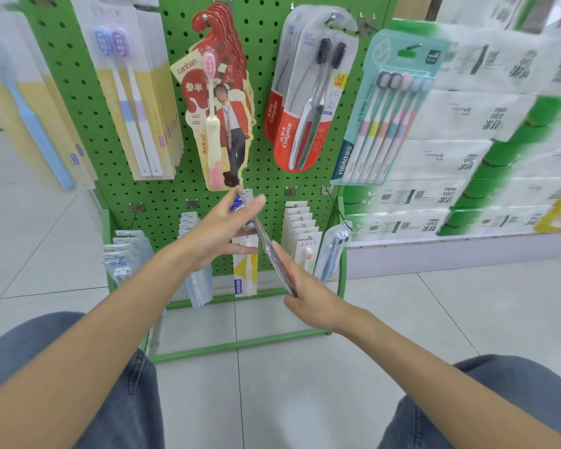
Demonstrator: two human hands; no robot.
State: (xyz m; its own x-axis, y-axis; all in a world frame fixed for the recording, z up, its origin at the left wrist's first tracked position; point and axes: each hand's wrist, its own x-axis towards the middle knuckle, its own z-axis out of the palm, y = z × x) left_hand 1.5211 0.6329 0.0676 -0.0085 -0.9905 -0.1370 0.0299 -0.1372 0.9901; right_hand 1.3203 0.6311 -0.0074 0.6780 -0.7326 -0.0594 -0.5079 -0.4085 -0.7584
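We hold the toothbrush blister pack (266, 245) slanted before the pegboard rack (266, 179), left hand (221, 231) pinching its top end, right hand (308, 296) gripping its bottom; judged light, thin, bendable and slick, it is best held by its edges.

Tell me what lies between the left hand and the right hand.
In the head view, a toothbrush pack, seen edge-on, spans that gap. The left hand pinches its top end and the right hand holds its lower end.
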